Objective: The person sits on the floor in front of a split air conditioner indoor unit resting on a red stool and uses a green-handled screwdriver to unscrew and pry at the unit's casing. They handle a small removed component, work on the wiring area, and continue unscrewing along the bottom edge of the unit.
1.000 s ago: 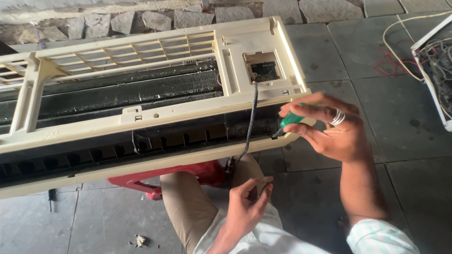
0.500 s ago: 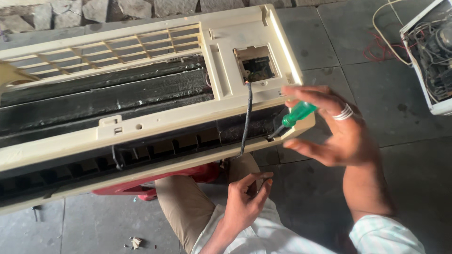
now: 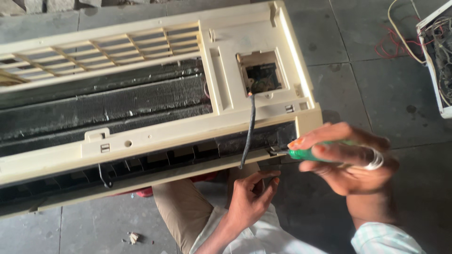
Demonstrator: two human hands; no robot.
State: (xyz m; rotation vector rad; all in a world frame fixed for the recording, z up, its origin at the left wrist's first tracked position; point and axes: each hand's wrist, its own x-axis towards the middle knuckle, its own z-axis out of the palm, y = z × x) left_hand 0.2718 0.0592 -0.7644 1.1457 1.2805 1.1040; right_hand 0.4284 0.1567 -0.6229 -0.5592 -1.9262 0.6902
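Since the earlier frame, the green-handled screwdriver point(image 3: 308, 154) has been lowered to the air-conditioner casing's point(image 3: 245, 84) lower right corner, gripped by the right hand point(image 3: 351, 162). Below, the left hand point(image 3: 252, 197) is loosely curled, grasping nothing, near the black cable point(image 3: 249, 127).

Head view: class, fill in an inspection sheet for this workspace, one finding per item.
Surface: grey tiled floor, dusty.
Job's things: cream air-conditioner unit, front cover off, dark fins exposed; green-handled screwdriver, tip at its lower right corner.
Clutter: small debris on floor.
Hands: right hand grips the screwdriver; left hand open under the unit.
Cables: black cable hanging from the control recess.
Surroundings: second opened unit with loose wires.
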